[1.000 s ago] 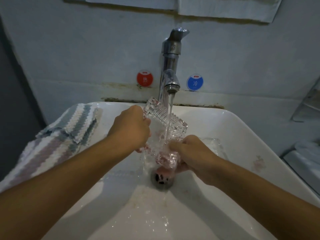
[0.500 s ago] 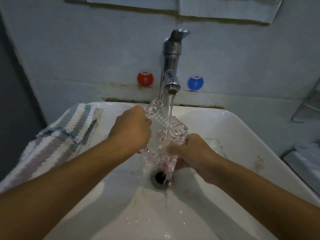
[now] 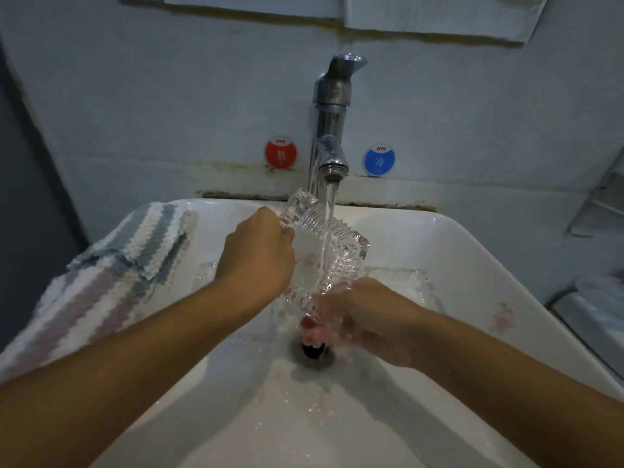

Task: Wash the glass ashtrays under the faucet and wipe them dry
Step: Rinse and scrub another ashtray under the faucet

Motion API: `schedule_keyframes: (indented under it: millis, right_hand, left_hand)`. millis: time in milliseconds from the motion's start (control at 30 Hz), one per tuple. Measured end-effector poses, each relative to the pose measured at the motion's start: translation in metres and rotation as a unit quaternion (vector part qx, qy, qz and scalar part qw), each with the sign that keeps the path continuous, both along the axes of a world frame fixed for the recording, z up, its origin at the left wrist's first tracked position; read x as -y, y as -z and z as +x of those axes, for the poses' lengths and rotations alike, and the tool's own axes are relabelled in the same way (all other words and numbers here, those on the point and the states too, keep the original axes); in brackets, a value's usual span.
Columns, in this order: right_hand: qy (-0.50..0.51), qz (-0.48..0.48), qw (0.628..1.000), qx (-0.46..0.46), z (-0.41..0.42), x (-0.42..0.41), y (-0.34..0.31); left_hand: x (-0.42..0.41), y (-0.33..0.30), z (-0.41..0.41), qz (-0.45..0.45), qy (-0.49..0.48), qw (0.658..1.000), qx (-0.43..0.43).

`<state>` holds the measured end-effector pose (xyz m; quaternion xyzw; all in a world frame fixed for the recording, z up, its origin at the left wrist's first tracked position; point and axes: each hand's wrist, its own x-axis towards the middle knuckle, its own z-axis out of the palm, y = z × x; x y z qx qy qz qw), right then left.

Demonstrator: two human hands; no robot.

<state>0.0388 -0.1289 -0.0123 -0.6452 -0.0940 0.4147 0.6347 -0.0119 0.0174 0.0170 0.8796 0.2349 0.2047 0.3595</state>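
Quick count: two glass ashtrays, one tilted under the faucet (image 3: 329,130) stream (image 3: 332,241) and a second lying flat in the sink (image 3: 472,258) just right of the faucet line (image 3: 401,285). One faucet, one drain (image 3: 314,354) below it. Two round stickers on the wall, red (image 3: 281,152) left of the faucet, blue (image 3: 379,160) right of it. One striped towel (image 3: 111,275) on the sink's left rim. Two hands, left (image 3: 258,255) and right (image 3: 368,315), both on the tilted ashtray.

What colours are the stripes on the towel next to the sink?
The towel has zigzag stripes of white, grey-blue and pale purple, seen best in the head view.
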Motion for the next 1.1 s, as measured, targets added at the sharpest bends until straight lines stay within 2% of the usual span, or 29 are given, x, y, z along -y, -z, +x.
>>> schedule_keyframes:
  millis: [200, 467, 567, 733, 833, 967, 1100]
  right_hand:
    - [0.008, 0.035, 0.999, -0.033, -0.0023, -0.0013, -0.0031]
    - [0.014, -0.002, 0.998, 0.055, -0.0019, -0.0004, 0.0035]
    - [-0.007, 0.021, 0.999, 0.027, -0.0016, 0.0005, -0.001]
    - [0.014, 0.033, 0.999, 0.009, -0.0023, -0.0029, -0.0003]
    - [0.008, 0.015, 0.999, 0.051, -0.0046, -0.0028, 0.0031]
    - [0.02, -0.057, 0.988, 0.145, -0.0044, -0.0018, 0.0056]
    - [-0.021, -0.024, 0.993, 0.111, -0.0005, 0.0002, -0.0019]
  left_hand:
    - [0.0027, 0.0009, 0.0006, 0.0, 0.008, 1.0, 0.005]
    - [-0.0008, 0.001, 0.0015, 0.004, 0.003, 1.0, -0.001]
    - [-0.0014, 0.0001, 0.0018, -0.008, 0.007, 1.0, 0.002]
    - [-0.0031, 0.0, 0.0033, 0.011, 0.005, 1.0, 0.001]
    - [-0.0041, -0.0001, 0.0034, 0.002, 0.007, 1.0, 0.003]
    - [-0.004, 0.0013, 0.0033, -0.019, 0.006, 1.0, -0.003]
    - [-0.0036, -0.0025, 0.0032, -0.03, 0.005, 1.0, 0.001]
